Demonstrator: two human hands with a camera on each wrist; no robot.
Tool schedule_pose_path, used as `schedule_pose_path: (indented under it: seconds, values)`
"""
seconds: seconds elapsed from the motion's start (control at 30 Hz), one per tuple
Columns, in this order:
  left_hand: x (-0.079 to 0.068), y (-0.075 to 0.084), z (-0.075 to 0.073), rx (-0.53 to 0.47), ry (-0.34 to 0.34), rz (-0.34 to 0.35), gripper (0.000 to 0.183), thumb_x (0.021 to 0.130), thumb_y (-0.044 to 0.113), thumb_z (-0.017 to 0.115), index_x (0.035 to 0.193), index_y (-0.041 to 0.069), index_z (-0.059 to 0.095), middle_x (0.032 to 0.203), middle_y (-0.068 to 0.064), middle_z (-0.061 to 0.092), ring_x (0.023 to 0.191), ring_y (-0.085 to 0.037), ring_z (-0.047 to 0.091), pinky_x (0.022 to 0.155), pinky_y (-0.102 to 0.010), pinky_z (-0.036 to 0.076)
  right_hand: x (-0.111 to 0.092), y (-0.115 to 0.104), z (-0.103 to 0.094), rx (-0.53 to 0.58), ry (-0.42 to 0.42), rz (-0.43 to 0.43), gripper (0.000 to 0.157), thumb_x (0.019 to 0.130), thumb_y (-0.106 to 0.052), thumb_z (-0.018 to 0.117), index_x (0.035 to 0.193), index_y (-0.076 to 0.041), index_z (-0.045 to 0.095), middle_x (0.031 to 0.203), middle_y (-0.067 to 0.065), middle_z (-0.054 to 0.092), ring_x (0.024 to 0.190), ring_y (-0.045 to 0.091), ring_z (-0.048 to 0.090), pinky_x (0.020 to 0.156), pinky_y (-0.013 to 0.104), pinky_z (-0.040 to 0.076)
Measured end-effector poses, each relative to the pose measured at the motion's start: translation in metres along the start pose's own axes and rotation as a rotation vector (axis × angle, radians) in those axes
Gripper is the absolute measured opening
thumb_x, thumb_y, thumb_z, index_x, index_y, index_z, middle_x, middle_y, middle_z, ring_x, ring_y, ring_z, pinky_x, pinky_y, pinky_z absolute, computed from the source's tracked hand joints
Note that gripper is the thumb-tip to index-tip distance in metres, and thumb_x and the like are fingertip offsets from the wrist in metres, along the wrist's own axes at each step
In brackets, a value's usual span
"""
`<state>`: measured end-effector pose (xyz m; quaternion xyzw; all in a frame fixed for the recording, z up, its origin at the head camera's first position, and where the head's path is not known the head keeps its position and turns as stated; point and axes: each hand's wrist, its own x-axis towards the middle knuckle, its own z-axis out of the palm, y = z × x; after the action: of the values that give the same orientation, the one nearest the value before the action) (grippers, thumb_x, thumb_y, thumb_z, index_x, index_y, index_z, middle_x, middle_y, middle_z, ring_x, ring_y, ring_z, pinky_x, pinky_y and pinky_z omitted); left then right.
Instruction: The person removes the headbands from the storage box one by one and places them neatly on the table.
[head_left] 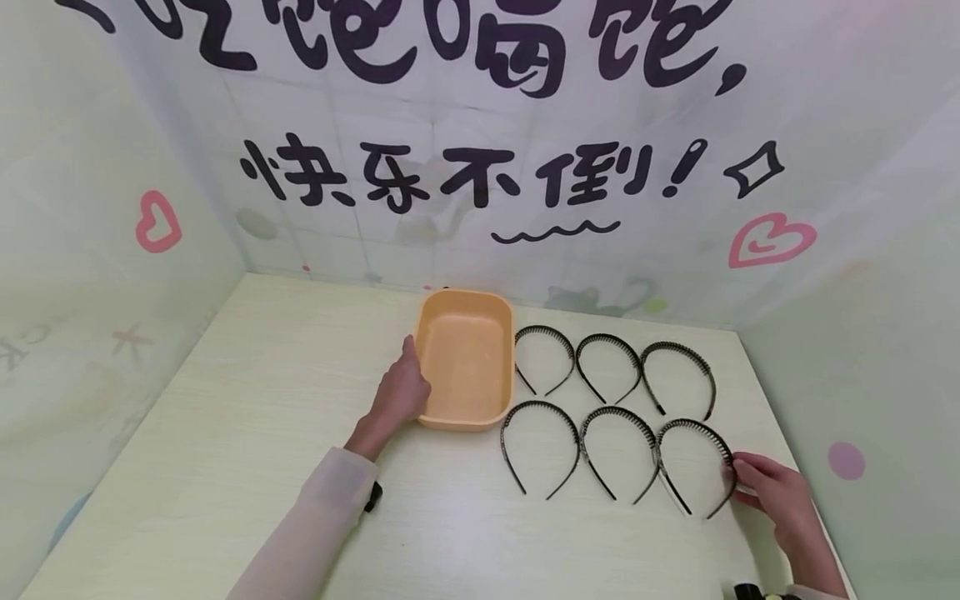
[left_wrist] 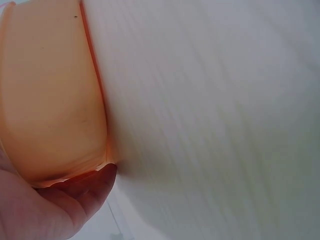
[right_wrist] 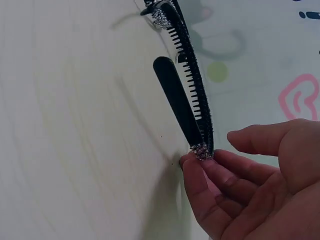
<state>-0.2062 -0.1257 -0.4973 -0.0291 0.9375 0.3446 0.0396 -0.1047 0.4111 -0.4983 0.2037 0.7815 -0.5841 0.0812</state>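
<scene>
My left hand grips the left side of an orange plastic bin. In the left wrist view its fingertips reach under the bin's lower edge. Several black toothed headbands lie to the right of the bin in two rows of three. My right hand is at the right side of the front-right headband. Seen from the right wrist, the fingers touch a glittery part of this headband, while the thumb stands apart from it.
Close to the bin is the back-left headband, and the front-left headband sits just off its lower right corner. White printed sheets wall in the pale table at the back and both sides.
</scene>
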Motion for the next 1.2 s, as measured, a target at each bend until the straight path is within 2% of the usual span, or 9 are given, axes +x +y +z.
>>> schedule_pose_path:
  seconds: [0.1,0.17,0.27,0.37,0.47,0.63,0.87,1.03,1.2]
  values:
    - [0.000,0.001,0.000,-0.003,-0.004,0.002,0.074,0.089,-0.001,0.043,0.154,-0.006,0.009,0.099,-0.025,0.066,0.067,-0.027,0.059,0.056,-0.037,0.046,0.002,0.000,0.001,-0.064,0.010,0.000,0.021,0.098,-0.011,0.061,0.094,-0.028,0.071,0.080,-0.023,0.068,0.076,-0.005,0.065,0.069,0.023,0.057]
    - [0.000,0.001,-0.001,-0.009,-0.005,0.001,0.073,0.089,-0.001,0.044,0.154,-0.005,0.010,0.099,-0.025,0.065,0.068,-0.027,0.059,0.057,-0.037,0.047,0.004,-0.001,0.002,-0.099,0.019,0.002,0.015,0.097,-0.008,0.061,0.103,-0.014,0.073,0.080,-0.022,0.067,0.076,-0.004,0.065,0.069,0.025,0.058]
    - [0.000,0.001,-0.002,-0.016,-0.001,-0.004,0.074,0.089,-0.001,0.045,0.153,-0.005,0.010,0.100,-0.025,0.065,0.070,-0.028,0.060,0.059,-0.038,0.048,0.007,-0.003,0.004,-0.152,0.035,-0.010,0.026,0.096,-0.005,0.061,0.119,0.007,0.064,0.080,-0.020,0.067,0.075,-0.003,0.064,0.069,0.026,0.058]
    - [0.000,0.001,-0.003,-0.013,-0.001,-0.007,0.075,0.088,-0.001,0.045,0.154,-0.005,0.010,0.102,-0.026,0.065,0.071,-0.028,0.060,0.060,-0.038,0.048,0.010,-0.004,0.003,-0.191,0.032,-0.028,0.036,0.096,-0.004,0.060,0.126,0.016,0.055,0.081,-0.020,0.066,0.075,-0.003,0.064,0.069,0.026,0.058]
    - [0.000,0.000,-0.003,-0.011,-0.001,-0.004,0.075,0.088,-0.001,0.045,0.154,-0.005,0.009,0.102,-0.026,0.065,0.071,-0.028,0.061,0.060,-0.038,0.048,0.012,-0.004,0.001,-0.194,0.025,-0.032,0.032,0.096,-0.004,0.059,0.123,0.014,0.059,0.081,-0.020,0.065,0.075,-0.004,0.063,0.069,0.025,0.058]
    - [0.000,0.001,-0.002,-0.007,0.002,0.004,0.074,0.088,-0.001,0.044,0.153,-0.006,0.010,0.100,-0.026,0.065,0.071,-0.029,0.061,0.060,-0.039,0.048,0.014,-0.005,-0.005,-0.155,0.028,-0.017,0.019,0.096,-0.001,0.058,0.113,0.001,0.068,0.079,-0.021,0.065,0.075,-0.004,0.064,0.069,0.024,0.057]
    - [0.000,0.002,-0.001,0.007,0.002,0.006,0.072,0.088,0.000,0.044,0.152,-0.006,0.012,0.100,-0.026,0.065,0.073,-0.030,0.061,0.062,-0.041,0.049,0.015,-0.008,-0.008,-0.172,0.057,0.006,0.028,0.097,-0.002,0.059,0.121,0.013,0.062,0.079,-0.020,0.066,0.073,-0.004,0.063,0.068,0.025,0.057]
    - [-0.001,0.003,-0.002,0.001,0.002,0.008,0.073,0.087,0.000,0.044,0.153,-0.006,0.011,0.103,-0.027,0.065,0.074,-0.030,0.061,0.064,-0.042,0.049,0.015,-0.010,-0.008,-0.174,0.042,0.006,0.027,0.097,-0.003,0.059,0.120,0.011,0.063,0.080,-0.020,0.065,0.075,-0.004,0.063,0.069,0.025,0.057]
    - [0.000,0.002,-0.002,-0.009,0.001,0.009,0.073,0.087,-0.001,0.044,0.153,-0.006,0.011,0.104,-0.028,0.065,0.074,-0.030,0.061,0.063,-0.041,0.049,0.015,-0.011,-0.005,-0.203,0.034,0.001,0.035,0.097,-0.007,0.058,0.124,0.015,0.057,0.083,-0.019,0.064,0.076,-0.006,0.062,0.071,0.026,0.058]
